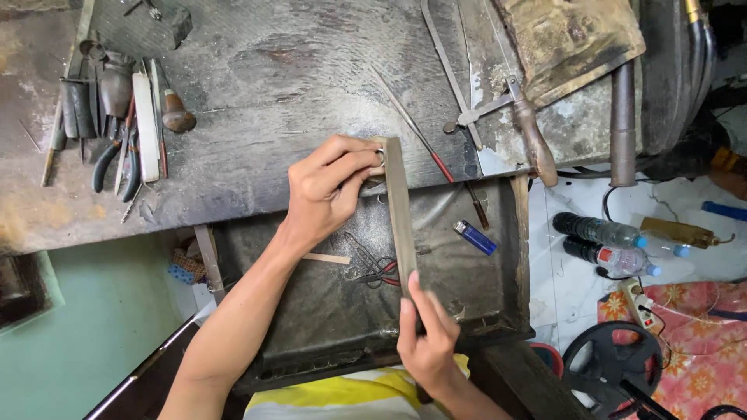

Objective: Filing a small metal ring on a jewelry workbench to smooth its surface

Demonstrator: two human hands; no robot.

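Two hands work a ring (pixel 380 158) against a long flat file (pixel 400 215): left hand (pixel 327 190) pinches the ring at the file's top, right hand (pixel 426 342) grips its lower end, over a tray (pixel 498 311) below the table (pixel 257 93). Filing looks underway, unfinished.

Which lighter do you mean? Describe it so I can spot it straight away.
Find the dark tray under the workbench edge, in front of the person. The lighter lies in its right part, just right of the long flat bar both hands hold. It is the only bright blue thing there, small, with a silver top.
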